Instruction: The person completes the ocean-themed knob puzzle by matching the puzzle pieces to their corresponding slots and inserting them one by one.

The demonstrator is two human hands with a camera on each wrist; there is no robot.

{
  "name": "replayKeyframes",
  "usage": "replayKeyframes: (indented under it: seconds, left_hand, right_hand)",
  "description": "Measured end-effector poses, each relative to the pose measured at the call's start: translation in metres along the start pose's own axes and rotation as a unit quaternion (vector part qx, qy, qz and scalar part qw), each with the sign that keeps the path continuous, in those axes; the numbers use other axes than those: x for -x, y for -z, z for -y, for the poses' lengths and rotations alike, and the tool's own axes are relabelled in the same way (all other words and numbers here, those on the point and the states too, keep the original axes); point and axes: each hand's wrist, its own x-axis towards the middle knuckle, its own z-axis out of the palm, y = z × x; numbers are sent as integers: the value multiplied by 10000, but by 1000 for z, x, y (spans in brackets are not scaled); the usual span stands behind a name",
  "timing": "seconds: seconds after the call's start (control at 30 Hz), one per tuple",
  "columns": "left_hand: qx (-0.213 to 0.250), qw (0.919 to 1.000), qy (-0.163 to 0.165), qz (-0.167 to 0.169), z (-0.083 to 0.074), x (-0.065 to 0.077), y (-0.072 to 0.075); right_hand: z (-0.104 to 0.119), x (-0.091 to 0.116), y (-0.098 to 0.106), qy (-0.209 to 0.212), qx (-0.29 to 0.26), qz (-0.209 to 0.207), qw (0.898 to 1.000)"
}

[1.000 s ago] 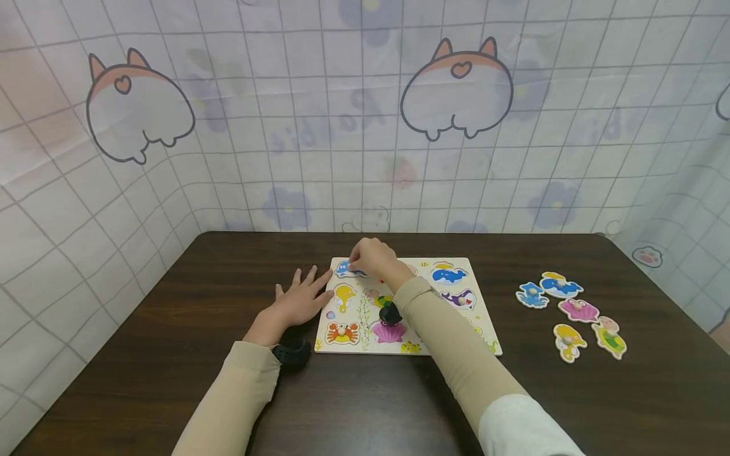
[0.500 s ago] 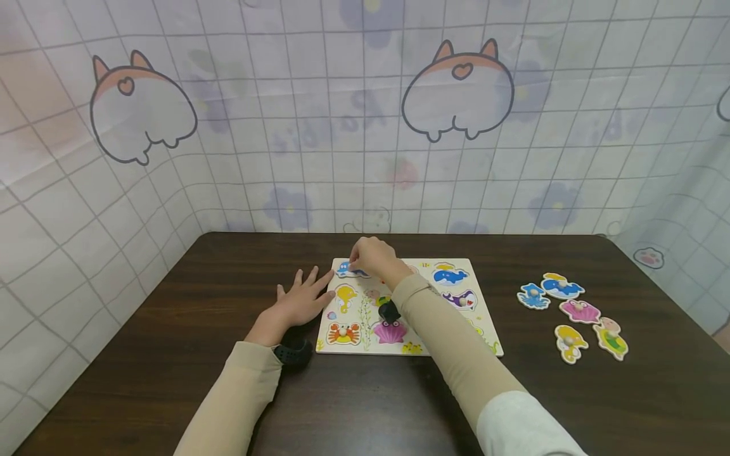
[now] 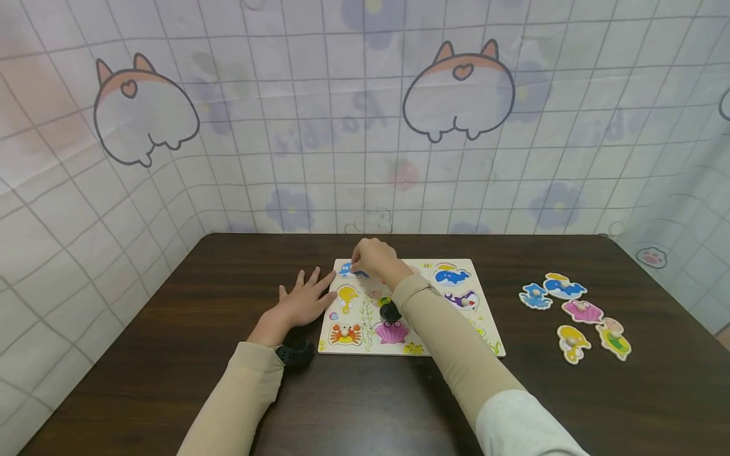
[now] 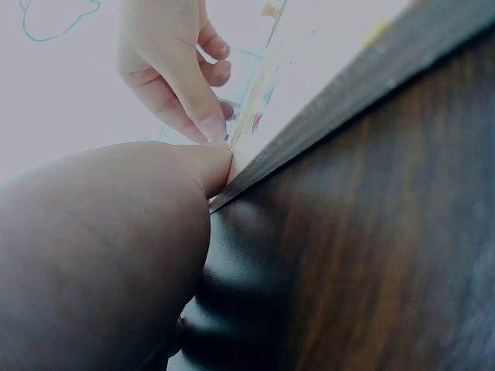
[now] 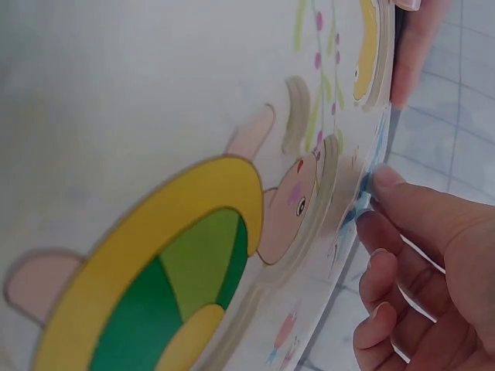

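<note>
A light wooden peg puzzle board (image 3: 369, 345) with sea-animal pictures lies flat on the table. My left hand (image 3: 302, 304) rests spread beside its left edge, the thumb and index fingertips at the rim. Over the top left corner, my right hand (image 3: 376, 258) pinches at a blue puzzle piece (image 3: 345, 270) with thumb and index finger. The right wrist view shows those fingertips together at the blue shape, with the other fingers curled loosely. A crab piece (image 3: 345, 334) with its knob sits at the lower left. The right forearm hides part of the board's middle.
Off to the right lie several loose pieces: a blue octopus-like one (image 3: 535, 296), a whale (image 3: 564, 288), a pink clam (image 3: 582, 311), a turtle (image 3: 614, 340) and a yellow seahorse (image 3: 573, 344). A patterned cloth (image 3: 365, 126) hangs behind the dark table (image 3: 365, 405).
Both hands keep nearly the same place and pose throughout. The whole head view shifts very slightly to the right.
</note>
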Motion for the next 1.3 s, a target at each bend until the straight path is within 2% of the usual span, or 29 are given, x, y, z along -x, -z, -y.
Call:
replayKeyframes:
  seconds: [0.23,0.47,0.73,0.97,1.13,1.3]
  left_hand:
    - [-12,10000,-6,-24,0,0,-1]
    - [-34,10000,5,6,-1,-1,1]
    - [39,10000,-29,76,-1,-1,3]
    - [18,10000,-2,43,2,0,-1]
    - [82,9999,-69,55,1,0,0]
    - [79,9999,-129,39,-1,-1,1]
  right_hand:
    - [-1,1,1,13,-51,157,9999]
    - [-5,6,10,99,-217,332,9992]
    - [-13,15,23,194,-625,186,9977]
    - [-21,32,36,501,-998,5,9937]
    - [-34,47,44,663,-1237,-218,9899]
    - [-50,61,46,837,-1249,-446,9876]
